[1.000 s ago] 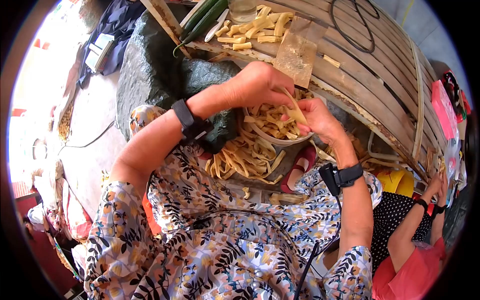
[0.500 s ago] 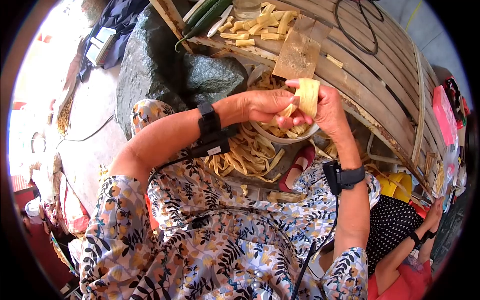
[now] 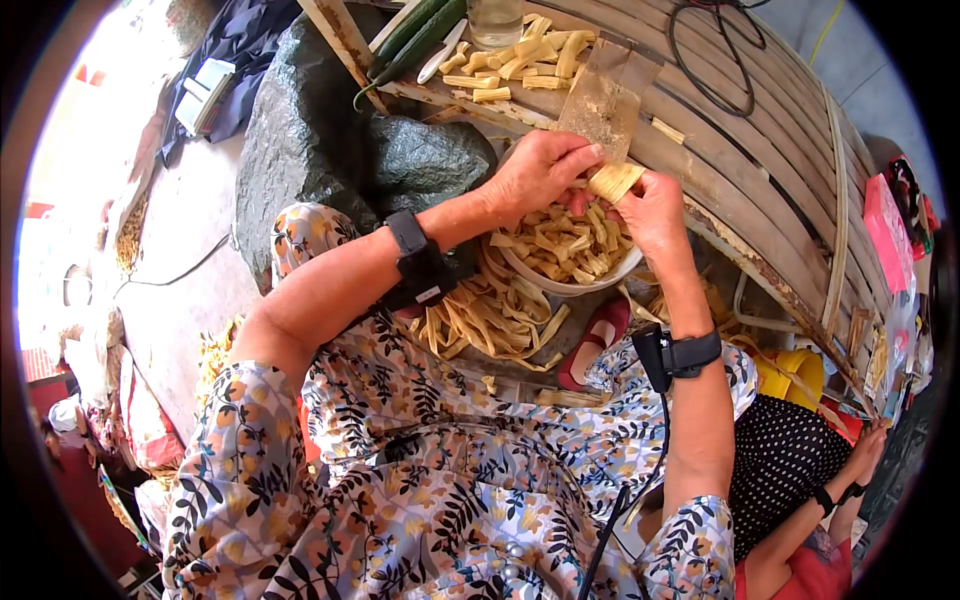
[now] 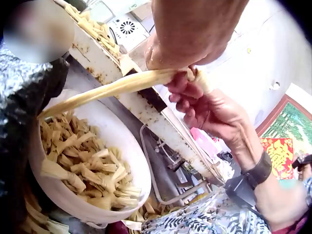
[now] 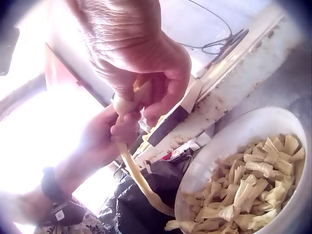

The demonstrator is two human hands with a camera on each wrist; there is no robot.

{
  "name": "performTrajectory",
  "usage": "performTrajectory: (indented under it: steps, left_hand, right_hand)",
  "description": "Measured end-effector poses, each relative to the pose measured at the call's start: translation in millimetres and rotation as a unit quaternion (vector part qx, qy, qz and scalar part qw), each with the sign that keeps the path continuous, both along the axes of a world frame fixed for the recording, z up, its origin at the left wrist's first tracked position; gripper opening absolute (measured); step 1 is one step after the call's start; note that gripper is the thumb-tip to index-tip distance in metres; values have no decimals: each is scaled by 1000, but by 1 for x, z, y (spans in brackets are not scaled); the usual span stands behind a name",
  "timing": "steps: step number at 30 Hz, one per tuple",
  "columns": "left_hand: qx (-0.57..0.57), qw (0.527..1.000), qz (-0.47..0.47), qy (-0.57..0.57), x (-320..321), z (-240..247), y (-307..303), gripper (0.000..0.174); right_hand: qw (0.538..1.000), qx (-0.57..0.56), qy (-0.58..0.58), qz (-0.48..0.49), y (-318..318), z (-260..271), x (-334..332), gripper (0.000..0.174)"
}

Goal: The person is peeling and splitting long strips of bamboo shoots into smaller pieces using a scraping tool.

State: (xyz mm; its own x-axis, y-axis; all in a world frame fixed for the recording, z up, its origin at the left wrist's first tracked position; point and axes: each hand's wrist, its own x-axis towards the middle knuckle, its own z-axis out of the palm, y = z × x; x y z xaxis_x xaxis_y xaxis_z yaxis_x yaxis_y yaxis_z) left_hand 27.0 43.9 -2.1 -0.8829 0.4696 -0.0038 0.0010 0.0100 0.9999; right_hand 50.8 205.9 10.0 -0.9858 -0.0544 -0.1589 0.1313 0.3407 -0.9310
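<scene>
A flat, pale yellow strip (image 3: 614, 181) stretches between both hands above a white bucket (image 4: 142, 183). My left hand (image 3: 540, 175) pinches it from one side, thumb on top. From the other side my right hand (image 3: 655, 218) holds the strip, which is wound around near its fingers. In the left wrist view, a long tail of the strip (image 4: 112, 89) hangs out from the hands across the bucket. The right wrist view shows the strip bunched under the right hand (image 5: 141, 53), its inner fingers partly hidden. Short knotted pieces (image 3: 570, 245) fill much of the bucket.
Loose long strips (image 3: 485, 315) lie on the ground beside the bucket. On the slatted table (image 3: 745, 165) are more folded pieces (image 3: 530, 60), a board (image 3: 603, 105), cucumbers (image 3: 415, 40) and a cable (image 3: 715, 55). A dark plastic bag (image 3: 425, 155) is left of the bucket.
The yellow strip was first held low over the bucket, then wrapped broadly round the right fingers. Now the left hand is higher and the wrapped band is tilted and narrower between the hands.
</scene>
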Motion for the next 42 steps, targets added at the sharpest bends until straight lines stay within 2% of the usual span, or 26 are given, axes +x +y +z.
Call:
performTrajectory:
  steps: [2, 4, 6, 7, 8, 9, 11, 12, 15, 16, 19, 22, 24, 25, 28, 32, 33, 35, 38, 42]
  left_hand:
    - [-46, 998, -28, 18, 2, 6, -1, 28]
    - [-125, 984, -8, 124, 8, 0, 2, 31]
    - [-200, 958, 6, 204, 9, -3, 4, 36]
    - [-200, 950, 19, 241, 7, -11, 4, 34]
    - [-199, 939, 32, 278, 5, -22, 4, 32]
    - [-199, 928, 46, 313, 5, -19, 5, 30]
    - [-115, 984, 68, 117, 7, -14, 8, 25]
    - [-71, 994, 78, 15, 9, -9, 9, 22]
    - [70, 986, 13, -153, 7, -4, 5, 23]
    - [92, 973, 5, -212, 10, 8, 4, 25]
    - [135, 963, -75, -223, 7, 8, -1, 28]
    - [95, 971, -100, -197, 5, 2, -5, 24]
    - [80, 971, -115, -194, 5, -1, -7, 24]
    - [75, 971, -113, -197, 5, -1, -7, 24]
    - [110, 955, -143, -236, 4, -10, -15, 23]
    - [139, 941, -153, -266, 5, -7, -16, 22]
    - [146, 935, -167, -278, 4, -7, -16, 22]
    - [162, 920, -195, -300, 0, -8, -18, 21]
    - [180, 908, -211, -314, -5, -6, -21, 20]
    - [154, 919, -203, -301, -7, -2, -23, 22]
  right_hand:
    - [1000, -27, -16, 0, -2, -7, 0, 15]
    - [1000, -11, -14, -2, -3, -15, 3, 12]
    - [995, 78, 70, -1, -3, -22, 6, 10]
    - [986, 122, 113, -1, -3, -27, 7, 10]
    - [987, 125, 99, 20, 0, -37, 4, 13]
    - [983, 99, 152, 12, -2, -36, 5, 13]
    - [966, 46, 255, -2, -8, -35, 9, 12]
    - [969, 10, 246, -11, -7, -27, 13, 12]
    - [961, -56, 269, -34, -1, -4, 11, 11]
    - [959, -157, 228, -59, 9, -4, 7, 13]
    - [937, -308, 97, -134, 18, 8, 7, 14]
    - [920, -340, 47, -186, 28, 0, 2, 16]
    - [925, -328, 43, -186, 29, -4, 2, 18]
    - [928, -322, 40, -185, 30, -5, 1, 18]
    - [958, -278, -4, -62, 32, 2, 1, 21]
    - [975, -206, -85, 8, 12, -4, 8, 30]
    - [971, -230, -64, 29, 7, -5, 9, 25]
    - [951, -306, -43, 10, 0, -3, 9, 20]
    - [937, -345, -54, -19, 4, -4, 9, 16]
    - [928, -364, -66, -40, 14, -3, 7, 14]
